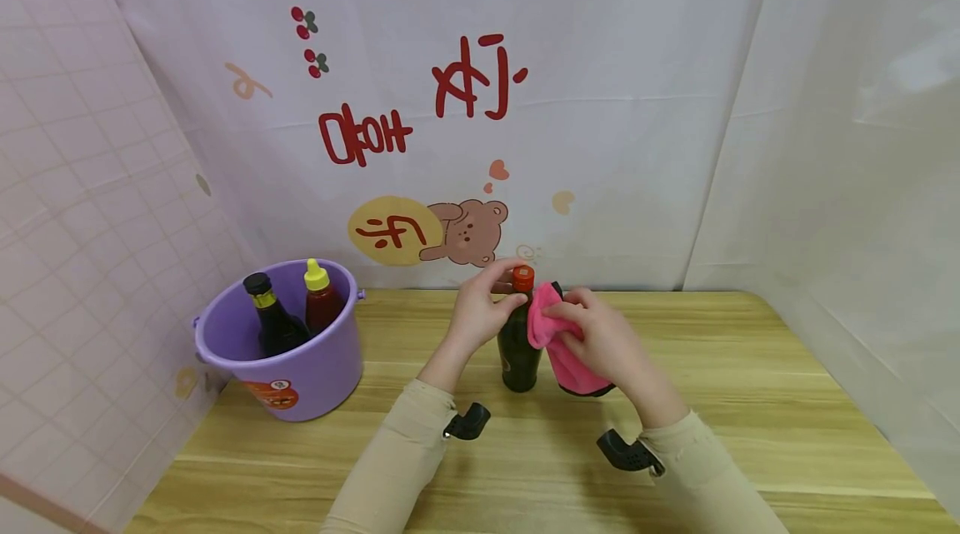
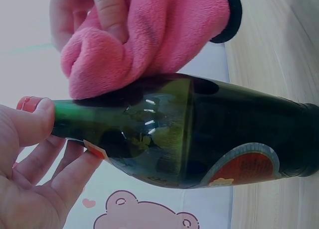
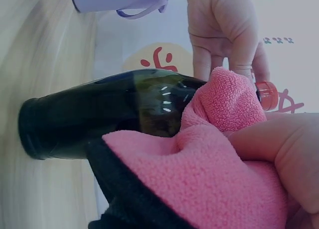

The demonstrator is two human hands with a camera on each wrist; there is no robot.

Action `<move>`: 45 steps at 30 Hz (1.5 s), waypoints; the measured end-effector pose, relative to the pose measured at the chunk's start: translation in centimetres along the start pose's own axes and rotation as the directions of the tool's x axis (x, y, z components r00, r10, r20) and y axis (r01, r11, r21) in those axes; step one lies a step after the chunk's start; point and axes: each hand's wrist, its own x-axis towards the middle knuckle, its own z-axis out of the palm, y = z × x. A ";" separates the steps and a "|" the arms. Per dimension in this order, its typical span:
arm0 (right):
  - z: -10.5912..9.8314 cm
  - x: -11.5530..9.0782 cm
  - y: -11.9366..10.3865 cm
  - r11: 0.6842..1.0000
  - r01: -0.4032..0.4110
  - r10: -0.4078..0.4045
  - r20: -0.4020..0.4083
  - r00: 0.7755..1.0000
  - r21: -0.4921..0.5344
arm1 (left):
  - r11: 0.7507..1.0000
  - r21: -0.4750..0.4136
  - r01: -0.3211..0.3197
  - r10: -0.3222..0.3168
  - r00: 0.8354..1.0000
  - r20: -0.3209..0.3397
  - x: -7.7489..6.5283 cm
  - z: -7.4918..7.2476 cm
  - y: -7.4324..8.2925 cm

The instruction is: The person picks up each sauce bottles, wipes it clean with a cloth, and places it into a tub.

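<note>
A dark green glass bottle with a red cap stands upright on the table. My left hand grips its neck just under the cap, thumb on the near side and fingers behind. In the left wrist view a round red label shows low on the bottle. My right hand pinches a pink cloth with a black edge. A bunched part of the cloth lies against the bottle's neck and shoulder, and the rest hangs down beside it.
On the left of the wooden table stands a purple bucket. Inside it are a dark bottle with a black cap and a red squeeze bottle with a yellow top. A printed white curtain hangs behind the table.
</note>
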 end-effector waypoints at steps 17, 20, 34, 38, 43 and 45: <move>1.4 -2.1 0.9 1.000 -0.014 0.014 0.004 1.000 -0.011 | 1.000 0.006 -0.001 0.001 1.000 -0.002 0.0 -0.1 0.2; 1.5 -2.4 1.0 1.000 -0.026 0.026 0.017 1.000 -0.009 | 1.000 0.008 0.008 -0.008 1.000 0.000 0.0 -0.1 0.1; 2.2 -3.4 1.6 0.998 -0.041 0.040 0.036 0.999 0.041 | 1.000 -0.002 0.011 -0.011 1.000 -0.001 -0.1 0.0 0.0; 2.3 -3.5 1.8 0.999 -0.032 0.031 0.026 0.999 0.043 | 1.000 0.000 0.013 -0.013 1.000 -0.002 -0.1 0.0 0.0; 2.5 -3.5 2.0 0.999 -0.024 0.022 0.034 0.999 0.042 | 1.000 0.000 0.024 -0.024 1.000 0.001 -0.1 0.1 0.0; 2.6 -3.6 2.0 0.999 -0.017 0.016 0.036 0.999 0.045 | 1.000 -0.002 0.026 -0.026 1.000 0.001 -0.1 0.0 0.0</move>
